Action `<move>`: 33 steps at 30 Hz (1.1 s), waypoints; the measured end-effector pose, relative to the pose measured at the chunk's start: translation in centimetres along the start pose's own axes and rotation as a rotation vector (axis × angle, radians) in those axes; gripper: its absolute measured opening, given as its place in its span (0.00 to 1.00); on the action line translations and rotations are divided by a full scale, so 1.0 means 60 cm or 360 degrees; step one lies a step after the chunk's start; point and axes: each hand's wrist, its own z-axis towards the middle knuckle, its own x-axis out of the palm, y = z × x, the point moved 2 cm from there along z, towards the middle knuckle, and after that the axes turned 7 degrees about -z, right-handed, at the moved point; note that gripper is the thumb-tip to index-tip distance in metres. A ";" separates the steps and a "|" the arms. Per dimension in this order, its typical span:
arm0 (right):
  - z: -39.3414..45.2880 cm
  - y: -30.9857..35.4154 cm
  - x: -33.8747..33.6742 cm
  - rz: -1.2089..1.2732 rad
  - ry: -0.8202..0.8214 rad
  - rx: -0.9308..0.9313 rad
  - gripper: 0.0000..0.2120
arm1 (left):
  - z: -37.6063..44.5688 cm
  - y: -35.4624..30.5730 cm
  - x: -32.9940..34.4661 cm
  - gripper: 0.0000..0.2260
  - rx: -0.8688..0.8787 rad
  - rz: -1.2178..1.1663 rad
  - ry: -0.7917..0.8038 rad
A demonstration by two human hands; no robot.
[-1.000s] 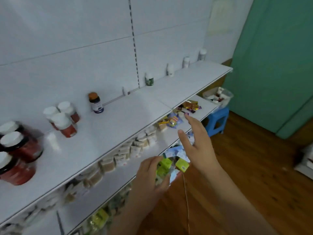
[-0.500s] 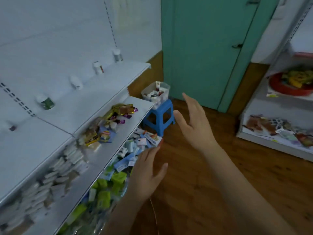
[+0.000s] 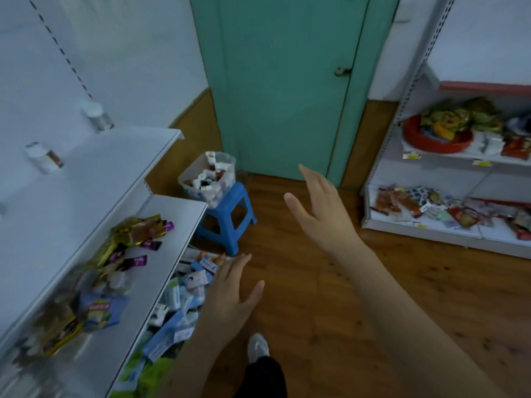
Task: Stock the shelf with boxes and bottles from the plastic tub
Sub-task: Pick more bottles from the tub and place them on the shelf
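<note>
Both hands point(image 3: 319, 208) empty, fingers spread, short of the tub point(image 3: 208, 179).
Risk: the tub, perched on the stool point(image 3: 230, 219) ahead, may tip if grabbed one-sided.

The stool point(image 3: 230, 214) is bright blue. The tub point(image 3: 208, 179) on it is see-through, with white, red and black things inside. The door point(image 3: 284, 87) is green. The floor point(image 3: 316, 297) is brown wood. The shelf point(image 3: 86, 179) is white. Gold and purple packets point(image 3: 138, 231) lie on it. Far over is a red tray point(image 3: 436, 139) with green and yellow packets.
</note>
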 end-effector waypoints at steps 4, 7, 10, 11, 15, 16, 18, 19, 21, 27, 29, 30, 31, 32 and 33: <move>0.147 -0.014 0.034 -0.0167 0.0094 0.0031 0.34 | 0.156 0.027 -0.039 0.38 0.0033 0.0017 0.0010; 0.249 -0.012 0.049 -0.0231 0.0141 0.0032 0.34 | 0.262 0.039 -0.080 0.37 0.0035 0.0045 0.0025; 0.335 -0.013 0.065 -0.0266 0.0132 0.0029 0.34 | 0.356 0.054 -0.111 0.37 0.0088 0.0099 0.0046; 0.360 -0.014 0.073 -0.0268 0.0131 0.0033 0.34 | 0.385 0.061 -0.118 0.36 0.0102 0.0119 0.0048; 0.449 -0.021 0.117 -0.0253 0.0183 0.0057 0.35 | 0.476 0.085 -0.139 0.34 0.0093 0.0116 0.0043; 0.472 -0.023 0.129 -0.0253 0.0200 0.0057 0.35 | 0.496 0.093 -0.142 0.34 0.0079 0.0114 0.0046; 0.523 -0.028 0.154 -0.0252 0.0228 0.0050 0.35 | 0.539 0.110 -0.149 0.33 0.0059 0.0126 0.0041; 0.550 -0.031 0.167 -0.0253 0.0242 0.0041 0.35 | 0.561 0.121 -0.152 0.33 0.0047 0.0139 0.0037; 0.609 -0.037 0.194 -0.0250 0.0269 0.0002 0.34 | 0.608 0.141 -0.158 0.32 0.0028 0.0169 0.0029; 0.815 -0.073 0.302 -0.0133 0.0351 -0.0097 0.33 | 0.767 0.210 -0.157 0.31 -0.0125 0.0143 -0.0004; 0.894 -0.089 0.346 -0.0101 0.0401 -0.0143 0.33 | 0.831 0.240 -0.148 0.28 -0.0206 0.0175 -0.0031; 0.935 -0.096 0.370 -0.0073 0.0441 -0.0165 0.32 | 0.865 0.254 -0.143 0.29 -0.0252 0.0190 -0.0037; 0.976 -0.102 0.393 -0.0047 0.0490 -0.0192 0.32 | 0.899 0.269 -0.140 0.31 -0.0313 0.0206 -0.0033; 1.016 -0.108 0.417 -0.0035 0.0541 -0.0220 0.32 | 0.932 0.283 -0.136 0.31 -0.0381 0.0223 -0.0031; 1.057 -0.114 0.441 -0.0031 0.0588 -0.0245 0.32 | 0.964 0.297 -0.133 0.31 -0.0454 0.0228 -0.0038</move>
